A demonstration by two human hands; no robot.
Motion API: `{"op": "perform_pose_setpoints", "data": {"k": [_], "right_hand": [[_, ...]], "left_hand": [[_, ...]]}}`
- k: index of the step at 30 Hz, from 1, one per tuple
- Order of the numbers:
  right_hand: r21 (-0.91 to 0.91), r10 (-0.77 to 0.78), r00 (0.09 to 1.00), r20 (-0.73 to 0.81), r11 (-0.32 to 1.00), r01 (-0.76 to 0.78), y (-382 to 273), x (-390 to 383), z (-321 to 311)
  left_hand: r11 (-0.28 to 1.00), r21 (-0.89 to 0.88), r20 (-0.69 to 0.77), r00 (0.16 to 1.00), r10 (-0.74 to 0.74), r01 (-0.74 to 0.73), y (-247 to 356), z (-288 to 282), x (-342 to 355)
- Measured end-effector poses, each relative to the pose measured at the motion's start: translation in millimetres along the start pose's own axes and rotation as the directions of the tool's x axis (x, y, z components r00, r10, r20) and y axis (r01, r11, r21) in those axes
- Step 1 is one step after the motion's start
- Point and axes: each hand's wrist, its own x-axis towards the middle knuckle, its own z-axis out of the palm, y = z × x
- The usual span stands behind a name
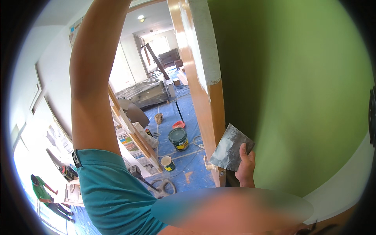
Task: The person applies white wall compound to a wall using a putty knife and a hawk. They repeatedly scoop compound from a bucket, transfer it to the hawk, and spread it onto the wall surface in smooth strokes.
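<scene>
In the head view, the bare left arm (93, 74) reaches up, nearly straight; its hand is beyond the upper edge, grip untellable. The right hand (246, 168) pinches a flat, grey, paste-smeared rectangular plate (232, 148), thumb uppermost, near the brown wooden upright's (216, 117) lower end.

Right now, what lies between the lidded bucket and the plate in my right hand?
In the head view, blue floor sheeting, a pale cord and a wooden door show between the bucket and plate.
</scene>
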Motion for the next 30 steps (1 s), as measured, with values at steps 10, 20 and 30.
{"op": "perform_pose_setpoints", "data": {"k": [10,20,30], "right_hand": [[-0.059,0.012,0.997,-0.076,0.998,-0.017,1,-1,-2],[-0.027,-0.039,0.998,-0.045,0.999,0.038,-3,-3,0],[-0.025,0.002,1.000,-0.016,1.000,-0.003,-11,-4,3]], "left_hand": [[0.996,-0.043,0.178,0.982,-0.067,0.076,9,7,-13],[0.985,-0.043,-0.054,0.985,0.163,-0.166,62,-22,-106],[0.985,-0.172,-0.186,0.982,-0.021,-0.012,0,-6,-29]]}}
